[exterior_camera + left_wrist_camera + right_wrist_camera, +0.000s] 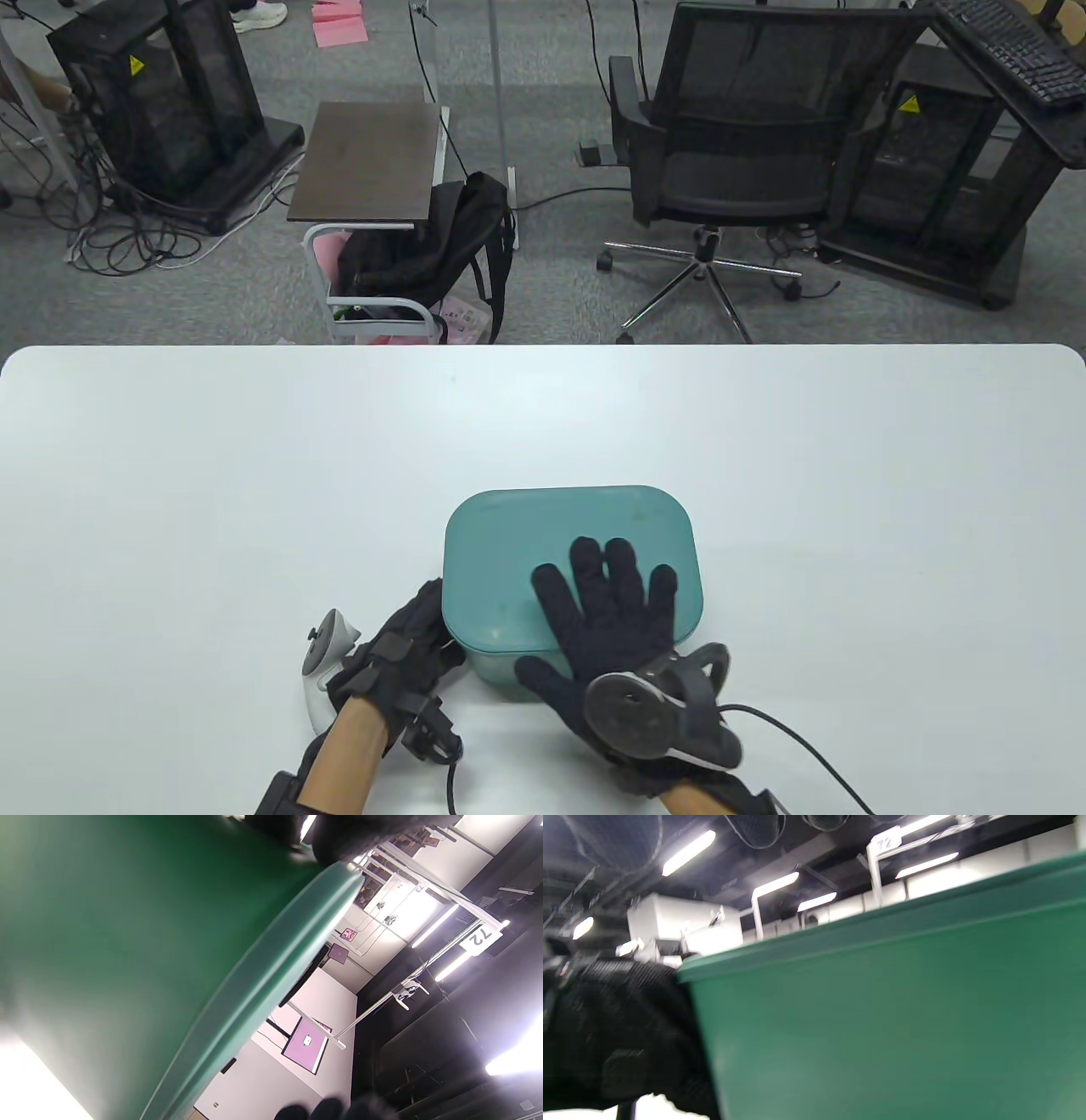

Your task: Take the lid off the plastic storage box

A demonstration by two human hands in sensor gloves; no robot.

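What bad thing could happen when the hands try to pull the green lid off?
The right hand lies flat on the lid, so the lid may stay pinned if it keeps pressing. The left hand only touches the box at one near corner, so the box might slide across the smooth table.

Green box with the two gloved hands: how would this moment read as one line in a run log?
lid: on green box | right hand: flat on lid | left hand: at box's near-left corner | step: lid not yet lifted

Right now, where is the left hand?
In the table view, the left hand is at the near-left corner of the green storage box, against its side just under the lid, left of the right hand.
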